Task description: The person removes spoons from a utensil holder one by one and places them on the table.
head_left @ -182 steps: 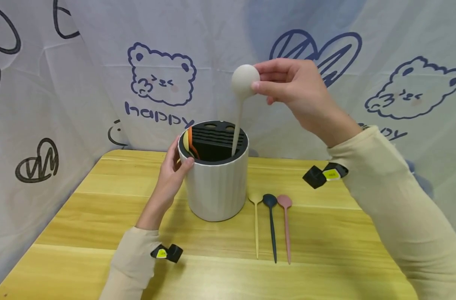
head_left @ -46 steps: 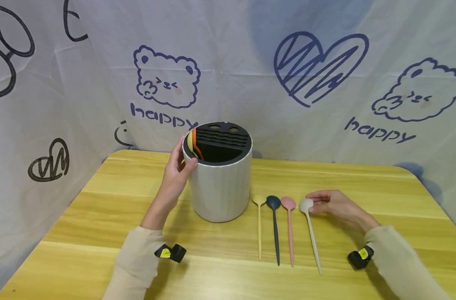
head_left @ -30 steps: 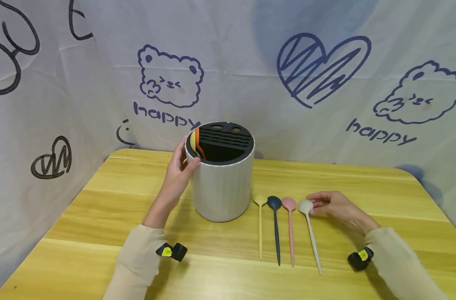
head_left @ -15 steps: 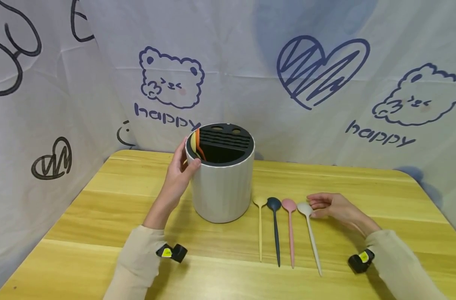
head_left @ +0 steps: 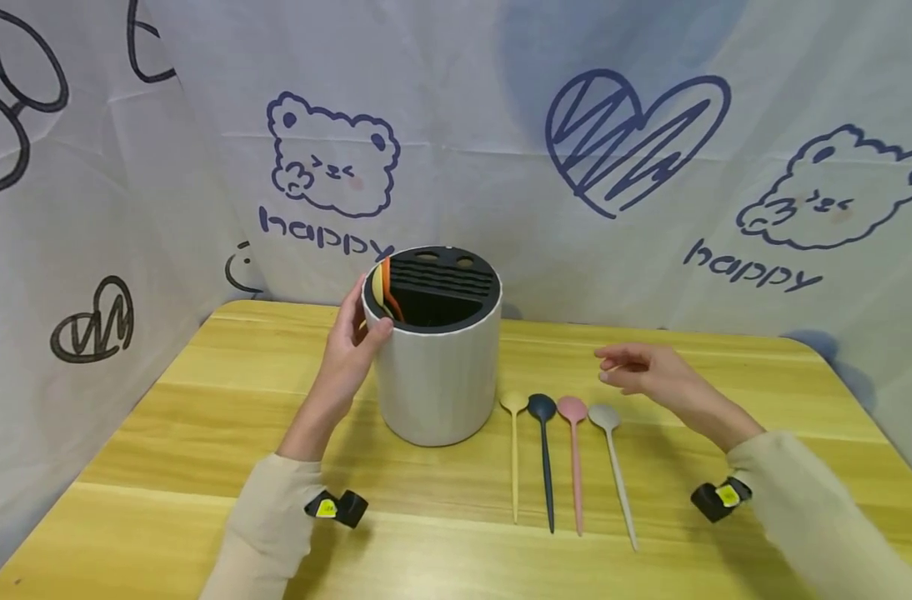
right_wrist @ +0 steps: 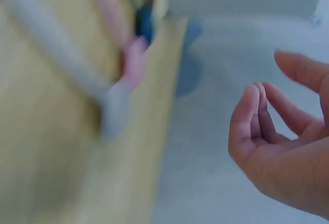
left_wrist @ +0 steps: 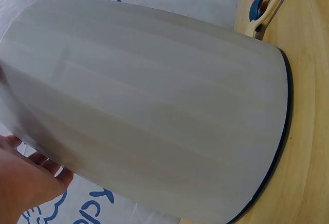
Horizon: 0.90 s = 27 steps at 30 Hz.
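Cream sleeves (head_left: pixel 264 508) reach over a wooden surface (head_left: pixel 201 417): the left hand (head_left: pixel 351 346) has its grip curled round the top of a white container (head_left: pixel 437 383); the right hand (head_left: pixel 654 375), grip loosely bent and holding nothing, hovers near a grey spoon (head_left: pixel 604 417) beside pink, navy and yellow spoons (head_left: pixel 542 407).

Holds left hand (head_left: pixel 347 340) in a curved grip with thumb apart from fingers, and suspends right hand (head_left: pixel 654 377) in the air with fingers loosely bent and both forearms (head_left: pixel 268 517) angled inward.
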{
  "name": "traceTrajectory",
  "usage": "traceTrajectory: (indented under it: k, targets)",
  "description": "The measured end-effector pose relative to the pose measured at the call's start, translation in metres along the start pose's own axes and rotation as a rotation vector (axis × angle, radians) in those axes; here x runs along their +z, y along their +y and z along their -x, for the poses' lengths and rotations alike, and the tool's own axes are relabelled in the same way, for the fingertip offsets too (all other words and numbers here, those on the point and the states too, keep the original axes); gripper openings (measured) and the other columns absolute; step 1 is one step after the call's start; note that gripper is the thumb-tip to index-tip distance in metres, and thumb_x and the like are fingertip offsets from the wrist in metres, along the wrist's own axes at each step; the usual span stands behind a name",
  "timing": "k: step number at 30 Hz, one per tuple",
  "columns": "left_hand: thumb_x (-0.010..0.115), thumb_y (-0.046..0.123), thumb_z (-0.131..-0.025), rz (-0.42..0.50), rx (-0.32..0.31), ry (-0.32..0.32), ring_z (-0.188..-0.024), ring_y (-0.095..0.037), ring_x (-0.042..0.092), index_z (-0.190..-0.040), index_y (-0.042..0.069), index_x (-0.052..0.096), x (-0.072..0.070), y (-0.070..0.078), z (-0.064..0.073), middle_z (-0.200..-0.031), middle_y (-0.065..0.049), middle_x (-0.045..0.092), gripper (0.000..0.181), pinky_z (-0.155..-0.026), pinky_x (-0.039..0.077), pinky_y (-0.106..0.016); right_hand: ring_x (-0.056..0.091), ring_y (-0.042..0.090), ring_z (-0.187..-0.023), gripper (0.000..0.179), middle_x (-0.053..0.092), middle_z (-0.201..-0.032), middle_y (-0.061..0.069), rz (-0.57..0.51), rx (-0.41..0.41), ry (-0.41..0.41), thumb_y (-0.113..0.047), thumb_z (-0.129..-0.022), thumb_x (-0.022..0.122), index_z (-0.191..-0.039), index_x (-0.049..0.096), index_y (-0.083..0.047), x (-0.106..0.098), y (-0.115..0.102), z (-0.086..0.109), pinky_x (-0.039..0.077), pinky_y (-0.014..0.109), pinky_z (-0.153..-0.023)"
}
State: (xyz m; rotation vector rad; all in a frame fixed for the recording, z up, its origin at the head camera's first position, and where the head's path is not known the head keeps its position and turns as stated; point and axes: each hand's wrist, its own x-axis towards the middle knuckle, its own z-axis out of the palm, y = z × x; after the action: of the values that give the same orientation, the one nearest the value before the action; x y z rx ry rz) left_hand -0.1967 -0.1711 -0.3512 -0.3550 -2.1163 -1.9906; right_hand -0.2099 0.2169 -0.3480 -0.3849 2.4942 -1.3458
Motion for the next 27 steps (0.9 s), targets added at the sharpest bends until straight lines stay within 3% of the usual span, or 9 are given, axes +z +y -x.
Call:
traceTrajectory:
  k: [10,19,27]
  targets:
    - [0.057,0.033,-0.094,0.007,0.028,0.002,-0.142,-0.014,0.023,-0.155,0.013,0.018,0.001,-0.002,-0.001,-0.158,0.0,0.022,0.076,-0.114,0.022,-0.037,0.057,0.026,-0.106,0.035,0.063,-0.117,0.013,0.19,-0.169,0.045,-0.019,-0.097,0.058,-0.127,0.06,-0.002,0.019,-0.105,-0.005,0.047,0.044,-0.09]
    - [0.056,0.032,-0.095,0.013,0.037,-0.003,-0.141,-0.015,0.024,-0.155,0.014,0.018,-0.001,0.0,-0.003,-0.157,-0.001,0.023,0.074,-0.114,0.022,-0.037,0.059,0.021,-0.103,0.033,0.066,-0.115,0.009,0.176,-0.341,0.04,-0.017,-0.096,0.059,-0.125,0.062,-0.002,0.029,-0.165,-0.032,0.049,0.038,-0.088]
    - [0.054,0.03,-0.096,0.027,0.01,-0.01,-0.141,-0.015,0.023,-0.155,0.015,0.017,-0.001,-0.001,-0.001,-0.157,0.0,0.022,0.071,-0.114,0.022,-0.038,0.06,0.02,-0.104,0.032,0.066,-0.115,0.009,0.195,-0.293,0.024,-0.015,-0.094,0.063,-0.123,0.065,-0.002,0.052,-0.201,-0.057,0.048,0.033,-0.091]
